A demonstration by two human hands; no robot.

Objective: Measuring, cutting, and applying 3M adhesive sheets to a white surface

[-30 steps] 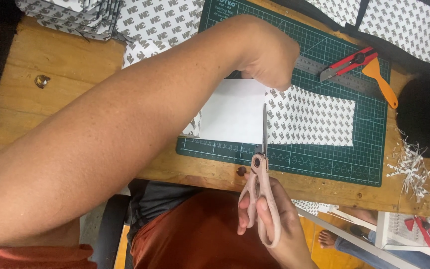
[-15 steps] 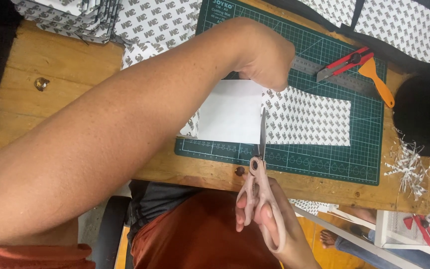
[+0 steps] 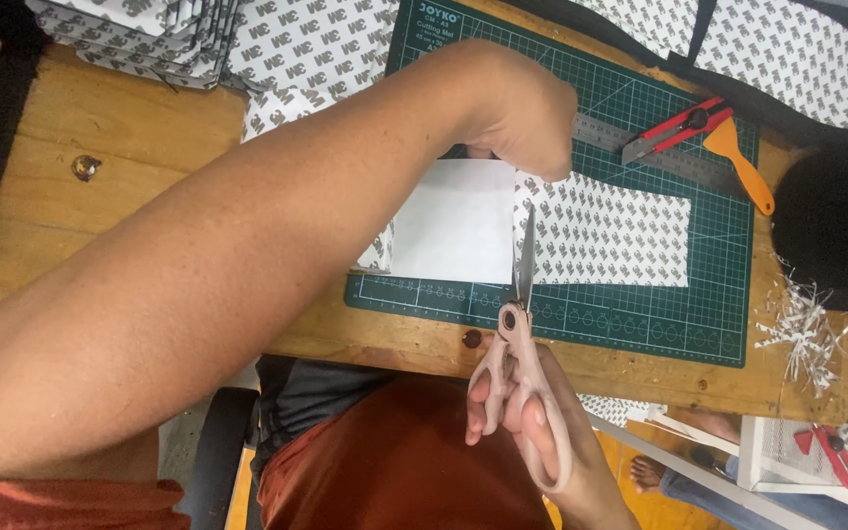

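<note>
My right hand [image 3: 532, 417] grips pink-handled scissors [image 3: 520, 339], whose blades point away from me and cut into a sheet on the green cutting mat [image 3: 640, 314]. The sheet has a plain white part [image 3: 449, 231] on the left and a grey-patterned part [image 3: 606, 240] on the right; the blades sit at the line between them. My left hand [image 3: 522, 123] reaches across from the left and presses down on the sheet's far edge, its fingers hidden under the knuckles.
A steel ruler [image 3: 664, 157], a red utility knife [image 3: 674, 128] and an orange scraper [image 3: 738, 162] lie on the mat's far right. Stacks of patterned sheets [image 3: 198, 39] fill the far left. Paper shreds [image 3: 802, 329] litter the wooden table [image 3: 100, 216] at right.
The scissors have advanced a little further away from me along the sheet. My left hand still holds the sheet's far edge.
</note>
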